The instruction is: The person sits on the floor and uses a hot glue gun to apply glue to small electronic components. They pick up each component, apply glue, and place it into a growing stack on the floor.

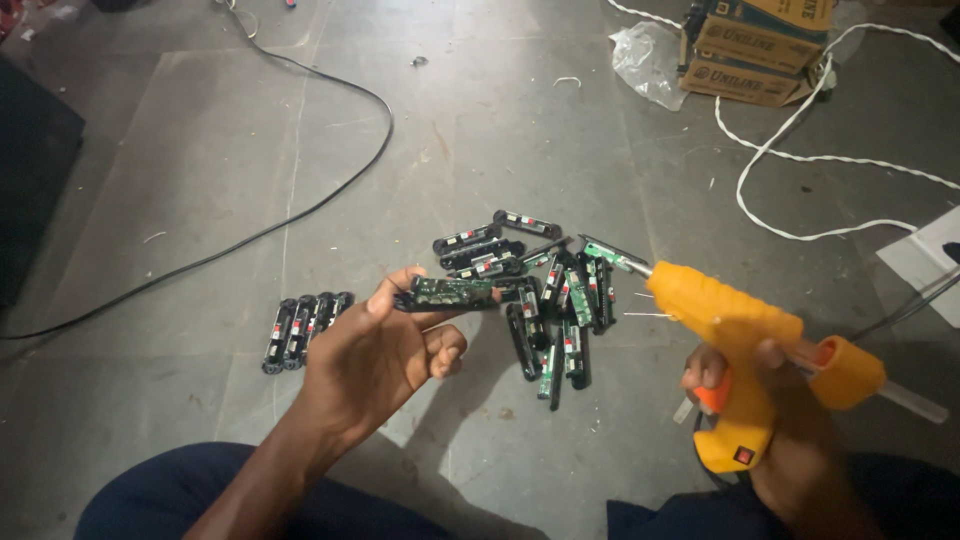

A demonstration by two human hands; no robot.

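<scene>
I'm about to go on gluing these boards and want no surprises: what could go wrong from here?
1. The glue gun in the right hand has its nozzle near the left hand fingertips pinching the circuit board; a burn seems possible.
2. Thin glue strings trail off the nozzle and could snag the loose pile of boards below.
3. The white cord lies close by the right arm and may catch.

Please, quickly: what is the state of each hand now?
Left hand: closed on a green circuit board.
Right hand: closed on an orange glue gun.
</scene>
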